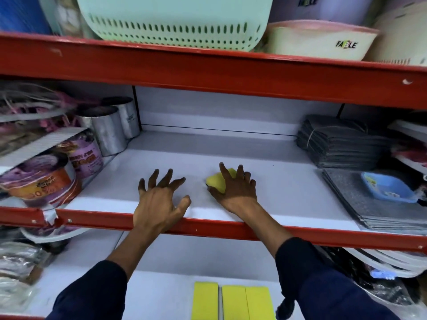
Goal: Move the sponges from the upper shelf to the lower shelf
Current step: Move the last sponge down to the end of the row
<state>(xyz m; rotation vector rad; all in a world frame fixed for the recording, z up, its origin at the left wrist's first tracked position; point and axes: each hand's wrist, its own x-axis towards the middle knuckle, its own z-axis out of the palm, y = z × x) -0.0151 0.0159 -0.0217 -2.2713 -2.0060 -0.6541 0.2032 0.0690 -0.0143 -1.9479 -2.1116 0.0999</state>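
A yellow sponge lies on the white upper shelf, near its front. My right hand covers it from above, fingers spread over it and thumb at its near side. My left hand rests on the same shelf to the left, fingers apart and holding nothing. On the lower shelf, three yellow sponges lie flat side by side: one on the left and two touching each other on the right.
A red front rail edges the upper shelf. Purple tins and metal cylinders crowd its left; stacked grey cloths, grey mats and a blue tray fill its right. Baskets sit on the top shelf.
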